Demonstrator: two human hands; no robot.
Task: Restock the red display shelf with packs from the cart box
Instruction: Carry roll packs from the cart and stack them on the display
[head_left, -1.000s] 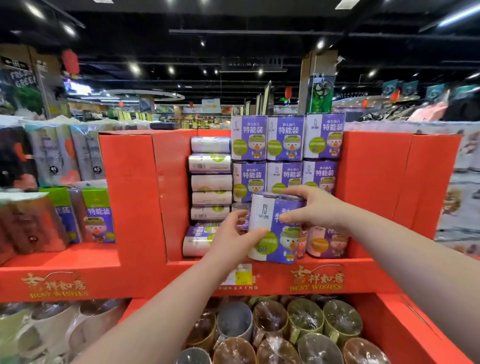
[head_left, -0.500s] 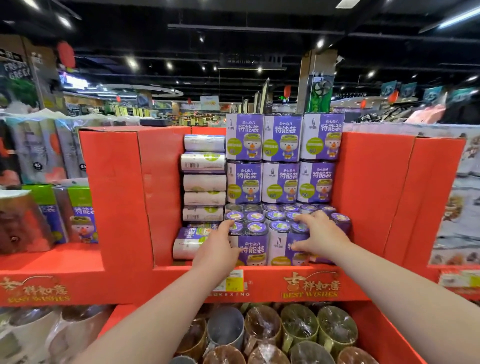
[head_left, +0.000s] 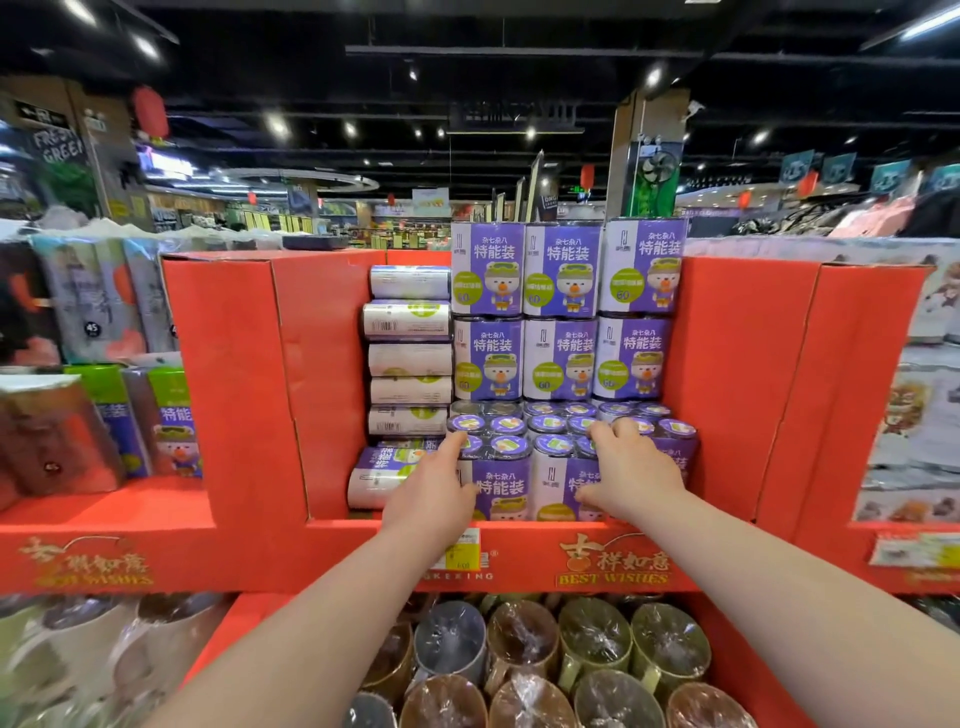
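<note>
I see my two bare hands reaching forward into the middle bay of the red display shelf (head_left: 737, 364). Both touch the front purple pack (head_left: 506, 486), which stands upright on the bay floor in the bottom row, just behind the shelf's front lip.

My left hand (head_left: 431, 493) is spread, its fingers straight, pressed against the pack's left front corner with one fingertip reaching the top edge. My right hand (head_left: 631, 467) lies over the right side of the row, fingers extended across the round roll tops and thumb against the front face. Neither hand pinches anything.

Above the row, two tiers of upright purple packs (head_left: 561, 317), three across, show a cartoon duck. To their left is a column of sideways packs (head_left: 410, 358).

A yellow price tag (head_left: 462, 553) and gold "BEST WISHES" lettering (head_left: 613, 577) mark the lip. Below sit film-wrapped mugs (head_left: 524, 649).
</note>
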